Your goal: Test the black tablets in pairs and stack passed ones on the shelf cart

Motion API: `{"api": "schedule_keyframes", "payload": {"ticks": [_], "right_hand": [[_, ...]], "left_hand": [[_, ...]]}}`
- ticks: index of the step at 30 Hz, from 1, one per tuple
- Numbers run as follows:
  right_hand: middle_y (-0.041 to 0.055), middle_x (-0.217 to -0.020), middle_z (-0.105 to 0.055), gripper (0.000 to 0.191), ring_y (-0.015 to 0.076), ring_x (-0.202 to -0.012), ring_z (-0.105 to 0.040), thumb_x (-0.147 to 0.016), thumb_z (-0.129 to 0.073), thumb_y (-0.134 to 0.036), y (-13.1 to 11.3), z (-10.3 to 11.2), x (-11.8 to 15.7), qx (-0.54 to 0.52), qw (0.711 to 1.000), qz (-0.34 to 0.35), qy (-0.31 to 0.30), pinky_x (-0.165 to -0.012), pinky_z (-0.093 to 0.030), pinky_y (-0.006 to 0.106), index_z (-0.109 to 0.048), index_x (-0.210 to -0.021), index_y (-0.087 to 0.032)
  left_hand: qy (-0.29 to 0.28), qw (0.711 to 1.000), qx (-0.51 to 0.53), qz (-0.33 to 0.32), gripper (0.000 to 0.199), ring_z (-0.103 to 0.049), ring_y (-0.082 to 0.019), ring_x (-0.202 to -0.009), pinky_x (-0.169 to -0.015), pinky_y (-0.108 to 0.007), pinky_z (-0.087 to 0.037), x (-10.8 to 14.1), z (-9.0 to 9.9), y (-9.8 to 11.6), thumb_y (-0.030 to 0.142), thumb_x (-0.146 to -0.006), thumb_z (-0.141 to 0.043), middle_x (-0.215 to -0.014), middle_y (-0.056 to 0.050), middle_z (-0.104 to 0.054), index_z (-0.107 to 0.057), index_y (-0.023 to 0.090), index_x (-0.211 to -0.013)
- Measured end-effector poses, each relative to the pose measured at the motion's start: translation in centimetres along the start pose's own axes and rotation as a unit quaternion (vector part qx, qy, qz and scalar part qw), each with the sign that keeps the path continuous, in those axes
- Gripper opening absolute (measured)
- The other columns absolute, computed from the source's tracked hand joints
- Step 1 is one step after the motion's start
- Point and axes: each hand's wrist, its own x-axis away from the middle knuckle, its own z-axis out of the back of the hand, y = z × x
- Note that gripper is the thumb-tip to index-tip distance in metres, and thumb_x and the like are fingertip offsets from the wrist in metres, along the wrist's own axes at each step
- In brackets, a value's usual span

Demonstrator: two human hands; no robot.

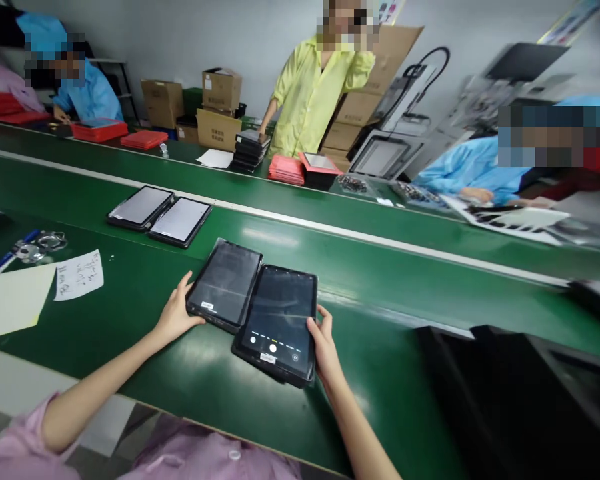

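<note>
Two dark tablets lie side by side in front of me, their edges touching or nearly so. My left hand [177, 312] grips the left tablet [229, 280] by its lower left edge, fingers along the side and thumb near the bottom corner. This tablet has a dark screen and a small white label. Around the right side of the other tablet [283, 310] my right hand [325, 340] is closed, thumb over the edge and the other fingers partly hidden. Its screen is lit with what looks like a camera view, with round buttons along the bottom.
Two more tablets [180, 220] lie farther back on the green table [370, 280]. Left are a handwritten note [79, 275], a yellowish sheet [15, 300] and a blue pen [17, 248]. Large black trays [520, 400] stand right. Co-workers sit or stand beyond, near red trays [144, 139].
</note>
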Motion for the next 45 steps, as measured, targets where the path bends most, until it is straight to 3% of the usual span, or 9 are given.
{"api": "schedule_keyframes", "payload": {"ticks": [10,14,20,24,31,33,36,40,45], "right_hand": [[0.0006,-0.090,-0.075,0.033,0.0276,-0.078,-0.072,-0.065,-0.075,-0.042,0.2,9.8,-2.1,-0.055,0.994,-0.007,0.092,-0.070,-0.062,0.043,-0.069,-0.095,-0.030],[0.0043,-0.083,-0.074,0.024,0.0295,-0.079,-0.072,-0.065,-0.074,-0.041,-2.3,9.7,-6.8,-0.075,0.993,-0.009,0.088,-0.080,-0.061,0.049,-0.069,-0.084,-0.026],[0.0039,-0.089,-0.073,0.033,0.0248,-0.084,-0.069,-0.064,-0.069,-0.047,-7.4,0.5,-17.2,0.045,0.990,0.126,0.052,-0.086,-0.057,0.044,-0.064,-0.085,-0.023],[0.0079,-0.090,-0.070,0.036,0.0268,-0.088,-0.065,-0.070,-0.066,-0.048,-8.5,-6.7,-22.1,0.121,0.981,0.146,0.047,-0.084,-0.054,0.048,-0.064,-0.090,-0.018],[0.0166,-0.153,-0.029,0.049,0.0397,-0.143,-0.015,-0.084,-0.054,-0.037,-9.8,-11.0,-20.6,0.262,0.899,0.236,0.260,-0.111,-0.017,0.065,-0.055,-0.132,-0.026],[0.0148,-0.151,-0.031,0.050,0.0367,-0.143,-0.018,-0.085,-0.051,-0.038,-8.9,-13.1,-18.5,0.174,0.945,0.186,0.207,-0.112,-0.022,0.060,-0.050,-0.134,-0.028],[0.0116,-0.126,-0.054,0.042,0.0309,-0.126,-0.048,-0.083,-0.053,-0.037,-5.0,-18.8,-14.9,-0.013,0.999,0.051,0.008,-0.102,-0.045,0.050,-0.052,-0.123,-0.026],[0.0137,-0.095,-0.063,0.028,0.0313,-0.092,-0.067,-0.077,-0.060,-0.025,0.9,-28.2,-11.2,-0.121,0.968,-0.145,-0.166,-0.079,-0.058,0.051,-0.056,-0.104,-0.017],[0.0122,-0.100,-0.060,0.019,0.0222,-0.095,-0.069,-0.094,-0.042,-0.027,2.5,-34.5,-11.6,-0.277,0.900,-0.261,-0.211,-0.073,-0.062,0.038,-0.049,-0.109,-0.018]], "left_hand": [[0.030,0.995,-0.092,0.007,0.120,-0.049,-0.041,-0.130,-0.104,-0.052,-0.038,-13.0,-8.7,6.9,0.040,-0.067,-0.087,-0.143,-0.023,-0.052,-0.010,0.018,-0.156],[0.062,0.993,-0.094,0.036,0.118,-0.044,-0.042,-0.134,-0.105,-0.052,-0.036,-15.6,-10.3,7.9,0.040,-0.065,-0.088,-0.149,-0.025,-0.044,-0.015,0.018,-0.155],[0.176,0.983,0.054,-0.017,0.061,-0.048,-0.030,-0.130,-0.109,-0.045,-0.037,-14.8,-9.5,6.1,0.033,-0.086,-0.068,-0.138,-0.018,-0.051,-0.040,0.019,-0.138],[0.296,0.946,0.128,0.031,0.038,-0.052,-0.025,-0.122,-0.111,-0.040,-0.038,-14.8,-7.4,4.2,0.026,-0.090,-0.059,-0.127,-0.016,-0.054,-0.048,0.018,-0.125],[0.433,0.869,0.146,0.189,0.044,-0.039,-0.028,-0.139,-0.112,-0.048,-0.038,-17.8,-0.8,-1.6,0.022,-0.098,-0.031,-0.139,-0.023,-0.039,-0.031,0.016,-0.142],[0.443,0.856,0.154,0.218,0.048,-0.036,-0.028,-0.143,-0.115,-0.049,-0.036,-19.2,1.4,-3.4,0.021,-0.099,-0.027,-0.142,-0.023,-0.038,-0.027,0.016,-0.146],[0.418,0.861,0.176,0.230,0.051,-0.036,-0.026,-0.145,-0.115,-0.050,-0.036,-20.9,4.3,-5.5,0.027,-0.098,-0.029,-0.145,-0.021,-0.041,-0.028,0.017,-0.148],[0.346,0.886,0.225,0.211,0.056,-0.041,-0.025,-0.142,-0.108,-0.053,-0.043,-21.9,6.4,-7.7,0.041,-0.094,-0.039,-0.145,-0.017,-0.047,-0.034,0.021,-0.146],[0.297,0.881,0.332,0.160,0.052,-0.046,-0.022,-0.137,-0.101,-0.049,-0.048,-21.3,7.4,-9.8,0.053,-0.094,-0.023,-0.135,-0.017,-0.051,-0.048,0.022,-0.129]]}}
